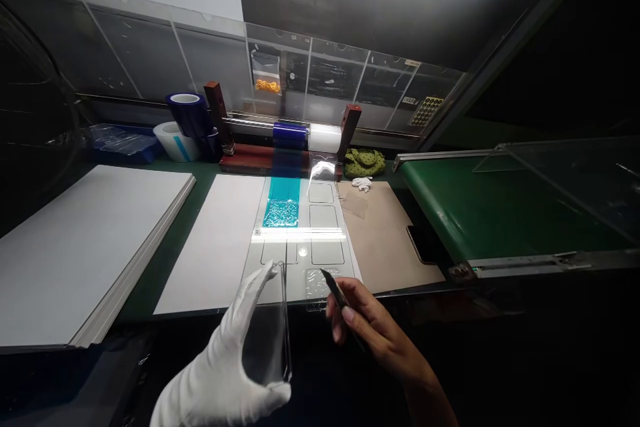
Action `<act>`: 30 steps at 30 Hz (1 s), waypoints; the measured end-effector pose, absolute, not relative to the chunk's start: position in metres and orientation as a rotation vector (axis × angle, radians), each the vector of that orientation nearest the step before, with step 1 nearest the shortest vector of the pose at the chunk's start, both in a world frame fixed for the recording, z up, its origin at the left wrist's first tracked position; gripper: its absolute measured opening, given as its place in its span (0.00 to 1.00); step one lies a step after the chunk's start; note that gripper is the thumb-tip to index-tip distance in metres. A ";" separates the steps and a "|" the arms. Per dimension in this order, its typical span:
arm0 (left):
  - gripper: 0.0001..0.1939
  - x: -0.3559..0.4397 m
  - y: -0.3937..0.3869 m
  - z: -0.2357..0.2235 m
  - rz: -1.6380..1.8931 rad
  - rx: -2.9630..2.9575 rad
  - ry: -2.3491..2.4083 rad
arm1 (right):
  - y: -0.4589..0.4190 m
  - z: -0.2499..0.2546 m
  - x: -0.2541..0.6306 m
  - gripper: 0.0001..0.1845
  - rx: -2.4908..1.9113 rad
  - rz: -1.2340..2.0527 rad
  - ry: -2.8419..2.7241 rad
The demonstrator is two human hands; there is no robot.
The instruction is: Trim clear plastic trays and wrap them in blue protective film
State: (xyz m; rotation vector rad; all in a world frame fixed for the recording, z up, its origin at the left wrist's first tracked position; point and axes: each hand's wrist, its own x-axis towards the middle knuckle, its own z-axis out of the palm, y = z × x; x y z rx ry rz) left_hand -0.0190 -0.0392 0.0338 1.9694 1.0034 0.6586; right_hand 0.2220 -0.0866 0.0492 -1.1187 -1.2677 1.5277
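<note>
Clear rectangular pane (267,337) here, glass or hard plastic, can't tell which, standing nearly edge-on and held up just in front of the white template sheet with dark outlined rectangles (300,233). The left hand in a white cotton glove (220,363) grips it by the edges between thumb and fingers. The right bare hand (367,317) is clenched around a slim black pointed tool (340,297), its tip over the sheet's near edge; tweezers or a blade, too small to say. Past the sheet sit a teal film strip (283,210) and a blue-and-white film roll (290,137) on a wooden rack (240,159). The pane's see-through face makes its outline hard to pick out against the dark below.
</note>
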 end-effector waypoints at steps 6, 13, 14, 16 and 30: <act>0.62 -0.034 -0.043 0.052 0.384 2.229 1.028 | -0.093 0.062 0.201 0.16 -1.262 1.383 -1.451; 0.62 -0.038 -0.046 0.057 0.521 2.335 0.883 | -0.105 0.086 0.183 0.13 -1.360 1.148 -1.821; 0.62 -0.039 -0.046 0.057 0.516 2.337 0.882 | -0.106 0.084 0.182 0.15 -1.374 1.154 -1.825; 0.63 -0.039 -0.047 0.057 0.485 2.332 0.905 | -0.109 0.075 0.180 0.28 -1.400 1.191 -1.797; 0.62 -0.028 -0.040 0.055 0.433 2.295 0.807 | -0.104 0.048 0.175 0.40 -1.415 1.233 -1.736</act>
